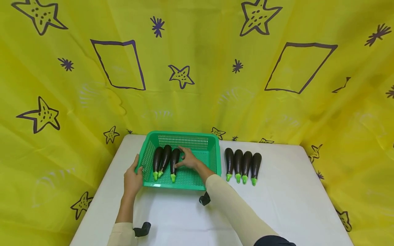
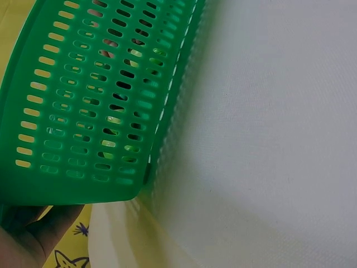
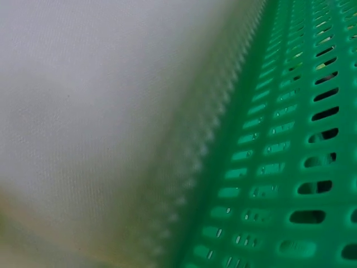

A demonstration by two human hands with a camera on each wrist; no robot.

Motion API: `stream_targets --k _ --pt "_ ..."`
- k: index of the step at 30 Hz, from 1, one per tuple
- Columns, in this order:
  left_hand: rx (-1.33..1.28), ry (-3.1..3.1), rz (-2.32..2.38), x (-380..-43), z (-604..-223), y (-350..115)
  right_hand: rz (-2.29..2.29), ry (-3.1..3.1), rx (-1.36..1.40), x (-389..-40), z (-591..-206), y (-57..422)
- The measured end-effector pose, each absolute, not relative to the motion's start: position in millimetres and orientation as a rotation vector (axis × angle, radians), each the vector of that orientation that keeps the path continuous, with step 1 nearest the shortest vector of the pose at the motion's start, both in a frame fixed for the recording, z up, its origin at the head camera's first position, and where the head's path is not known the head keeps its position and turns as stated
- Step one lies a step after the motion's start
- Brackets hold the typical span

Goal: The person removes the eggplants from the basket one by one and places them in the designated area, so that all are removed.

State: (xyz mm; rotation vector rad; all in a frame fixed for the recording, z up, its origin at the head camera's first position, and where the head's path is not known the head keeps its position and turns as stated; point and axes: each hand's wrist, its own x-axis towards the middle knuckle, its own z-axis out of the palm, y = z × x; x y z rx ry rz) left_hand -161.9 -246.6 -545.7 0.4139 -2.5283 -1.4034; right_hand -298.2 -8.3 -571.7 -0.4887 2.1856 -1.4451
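Note:
A green plastic basket point(image 1: 184, 187) with slotted walls stands on the white table. My left hand point(image 1: 133, 179) grips its left rim; in the left wrist view, fingers point(image 2: 53, 226) curl at the basket's edge beside the slotted wall point(image 2: 33, 184). Inside lie three dark eggplants with light green stems: one at the far left point(image 1: 157, 160), another point(image 1: 165, 159) close against it, and a third point(image 1: 174, 160) a little apart. Reaching in over the front rim, my right hand point(image 1: 189, 160) has thumb and fingers spread, fingertips right at the third eggplant's side. The right wrist view shows only basket wall point(image 3: 290, 167) and tabletop.
To the right of the basket, several more eggplants point(image 1: 242, 165) lie in a row on the white table point(image 1: 295, 205), stems toward me. Yellow curtains point(image 1: 203, 102) with drawn stars hang behind and on both sides. Dark camera mounts point(image 1: 142, 229) stick out from the wrists.

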Motion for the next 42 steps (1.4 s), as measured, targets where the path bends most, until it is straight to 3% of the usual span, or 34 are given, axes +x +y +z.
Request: stream_targets --k 33,42 --pt "0.388 -2.502 -1.406 -165.9 -545.2 -243.1 -1.879 1.716 -0.238 -303.6 -566.2 -5.2" --pt "0.407 -2.521 -1.399 -162.7 -547.5 -246.1 -1.885 1.743 -0.282 -301.9 -564.3 -5.6"
